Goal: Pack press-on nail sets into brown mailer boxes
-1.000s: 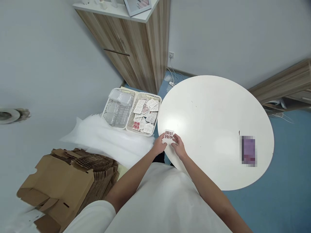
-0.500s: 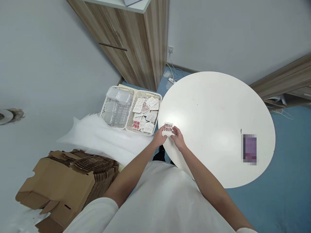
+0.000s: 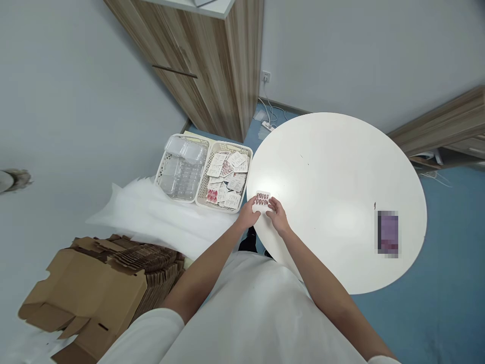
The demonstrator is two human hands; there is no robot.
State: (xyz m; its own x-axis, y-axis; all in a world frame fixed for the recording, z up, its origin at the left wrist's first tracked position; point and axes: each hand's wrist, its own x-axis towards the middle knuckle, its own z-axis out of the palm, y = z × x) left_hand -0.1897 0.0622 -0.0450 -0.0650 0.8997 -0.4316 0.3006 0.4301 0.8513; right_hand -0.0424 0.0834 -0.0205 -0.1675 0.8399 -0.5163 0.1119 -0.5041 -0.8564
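Both my hands hold a small white card of dark red press-on nails (image 3: 262, 199) just above the near left edge of the round white table (image 3: 341, 167). My left hand (image 3: 248, 216) pinches the card's left side. On the card's right side, my right hand (image 3: 278, 217) has its fingers closed. Left of the table, a cream basket (image 3: 226, 178) is full of several similar cards, and a second basket (image 3: 182, 168) beside it holds clear plastic cases.
A purple blurred rectangle (image 3: 388, 233) lies on the table's right side. White foam sheets (image 3: 159, 215) and a stack of flat cardboard boxes (image 3: 106, 280) lie at my left. A wooden cabinet (image 3: 204, 65) stands behind the baskets, with a wall socket and cables beside it.
The card and both hands have lifted slightly toward the table's edge, then stayed put. The view shifted a little; nothing was picked up or released.
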